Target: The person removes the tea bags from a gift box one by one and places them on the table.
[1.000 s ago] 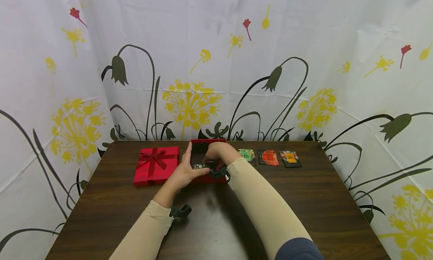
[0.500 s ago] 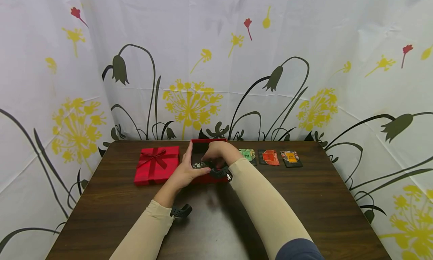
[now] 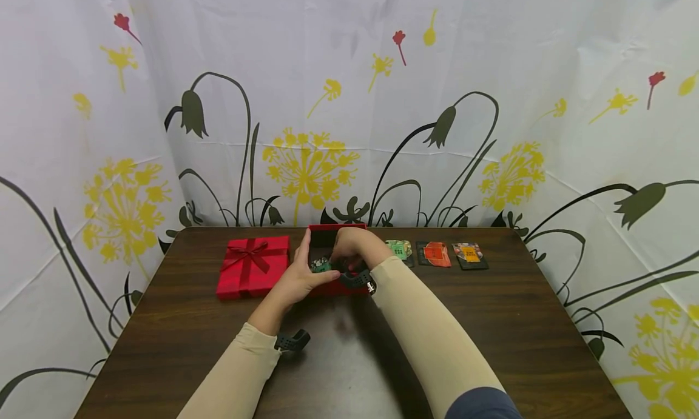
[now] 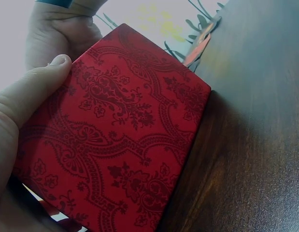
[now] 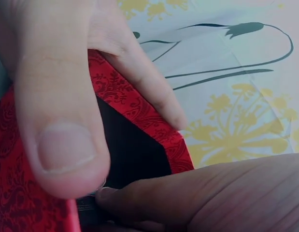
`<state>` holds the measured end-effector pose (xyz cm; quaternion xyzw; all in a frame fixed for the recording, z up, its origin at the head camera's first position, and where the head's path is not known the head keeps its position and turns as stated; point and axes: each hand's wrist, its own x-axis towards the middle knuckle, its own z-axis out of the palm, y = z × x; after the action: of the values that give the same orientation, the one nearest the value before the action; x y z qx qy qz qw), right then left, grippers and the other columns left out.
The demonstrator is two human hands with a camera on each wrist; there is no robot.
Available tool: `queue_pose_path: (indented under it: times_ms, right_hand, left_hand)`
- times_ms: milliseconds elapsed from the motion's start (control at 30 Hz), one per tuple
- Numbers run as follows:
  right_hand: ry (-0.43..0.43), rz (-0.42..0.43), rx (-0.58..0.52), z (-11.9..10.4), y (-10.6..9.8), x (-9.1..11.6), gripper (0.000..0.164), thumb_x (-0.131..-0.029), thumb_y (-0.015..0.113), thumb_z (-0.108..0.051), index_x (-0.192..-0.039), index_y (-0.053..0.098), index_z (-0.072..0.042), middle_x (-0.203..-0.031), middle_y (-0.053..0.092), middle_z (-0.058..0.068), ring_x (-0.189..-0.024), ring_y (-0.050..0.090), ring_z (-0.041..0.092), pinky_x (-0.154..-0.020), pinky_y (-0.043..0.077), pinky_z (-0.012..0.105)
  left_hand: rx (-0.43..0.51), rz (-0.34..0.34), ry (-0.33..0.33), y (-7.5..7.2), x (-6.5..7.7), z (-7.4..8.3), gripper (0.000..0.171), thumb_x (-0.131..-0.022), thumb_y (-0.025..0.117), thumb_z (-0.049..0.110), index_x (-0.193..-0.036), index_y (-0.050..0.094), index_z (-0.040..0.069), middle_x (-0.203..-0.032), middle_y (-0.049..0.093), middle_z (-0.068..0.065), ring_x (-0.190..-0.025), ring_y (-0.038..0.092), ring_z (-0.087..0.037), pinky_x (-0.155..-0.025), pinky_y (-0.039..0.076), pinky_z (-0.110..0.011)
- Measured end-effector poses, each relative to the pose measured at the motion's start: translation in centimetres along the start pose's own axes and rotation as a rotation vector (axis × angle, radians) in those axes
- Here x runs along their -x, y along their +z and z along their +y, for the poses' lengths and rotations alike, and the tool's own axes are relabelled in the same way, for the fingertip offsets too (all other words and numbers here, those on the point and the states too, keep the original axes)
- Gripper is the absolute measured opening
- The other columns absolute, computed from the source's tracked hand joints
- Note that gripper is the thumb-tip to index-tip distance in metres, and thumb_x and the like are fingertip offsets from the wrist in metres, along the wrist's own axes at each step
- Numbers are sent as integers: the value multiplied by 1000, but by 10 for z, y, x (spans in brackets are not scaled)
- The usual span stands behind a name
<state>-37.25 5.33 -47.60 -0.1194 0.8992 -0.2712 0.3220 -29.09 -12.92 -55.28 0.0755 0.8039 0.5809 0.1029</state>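
Note:
A red patterned gift box point(image 4: 115, 125) with a black inside stands near the back of the table. My left hand point(image 3: 295, 281) grips its near left corner, thumb on the front wall and fingers along the left side. My right hand point(image 3: 352, 247) reaches down into the box with bent fingers. Between its fingertips and the left wall shows a small green and dark packet point(image 3: 320, 264), held by the fingers at its right part. In the right wrist view the right hand point(image 5: 207, 193) covers most of the packet.
Left of the box lies the red lid point(image 3: 229, 284) with a dark red ribbon bow. To the right, a green packet point(image 3: 401, 249), an orange-red packet point(image 3: 435, 254) and a yellow-labelled packet point(image 3: 468, 254) lie in a row. A flowered curtain point(image 3: 382, 182) hangs behind the table.
The packet in the box has shifted slightly and now shows more green, where dark and whitish print showed before. My right fingers have moved a little; the left hand stays on the box.

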Motion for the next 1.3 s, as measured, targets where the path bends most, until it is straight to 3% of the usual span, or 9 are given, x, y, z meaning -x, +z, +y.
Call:
queue_pose_path:
  times_ms: [167, 333, 567, 733, 867, 1100, 1300]
  right_hand:
    - [-36, -1, -10, 3, -2, 3, 20, -100, 73, -13, -81, 75, -6, -81, 69, 5, -58, 65, 14, -58, 60, 27]
    - [-56, 27, -85, 6, -3, 7, 5, -99, 71, -10, -95, 73, -7, -87, 65, 1, -59, 64, 15, -59, 60, 29]
    - [-102, 58, -110, 9, -2, 9, 16, -103, 63, -15, -91, 73, -10, -91, 59, -1, -61, 64, 18, -62, 62, 32]
    - [-85, 113, -141, 9, -1, 12, 14, -104, 71, -20, -93, 72, -11, -94, 61, 1, -62, 68, 20, -63, 64, 34]
    - [-104, 152, -180, 13, -1, 13, 22, -99, 82, -24, -93, 67, -9, -95, 62, 3, -61, 71, 20, -62, 65, 34]
    - [-189, 171, -376, 28, 0, 16, 23, -96, 84, -11, -94, 61, -7, -94, 60, 5, -63, 72, 20, -66, 67, 36]
    - [-225, 191, -516, 33, 2, 25, 24, -98, 79, -5, -118, 66, 0, -97, 59, 8, -69, 73, 21, -70, 68, 39]
  left_hand:
    - [-10, 4, -12, 0, 1, 1, 131, -91, 89, 40, -173, -12, 46, -184, -2, -10, -169, 8, -43, -130, 17, -75]
    - [-12, 4, -14, 0, 0, 2, 132, -89, 90, 44, -173, -12, 46, -184, 1, -13, -167, 13, -44, -130, 20, -75]
    - [-2, -1, -18, 0, 0, 2, 133, -88, 91, 45, -174, -11, 44, -184, 1, -12, -167, 13, -43, -131, 19, -74]
    - [7, -6, -23, 0, -1, 3, 133, -88, 91, 47, -173, -11, 45, -183, 2, -13, -165, 18, -44, -131, 23, -72]
    - [9, -3, -26, 0, -1, 2, 134, -87, 91, 48, -173, -11, 45, -183, 2, -13, -163, 21, -44, -130, 25, -71]
    - [-6, 1, -36, 0, -1, 0, 134, -87, 91, 51, -173, -12, 46, -183, 3, -12, -162, 23, -44, -129, 27, -73]
    - [1, 10, -35, 0, -2, -1, 135, -85, 92, 51, -173, -11, 46, -183, 4, -12, -162, 23, -44, -129, 25, -73]
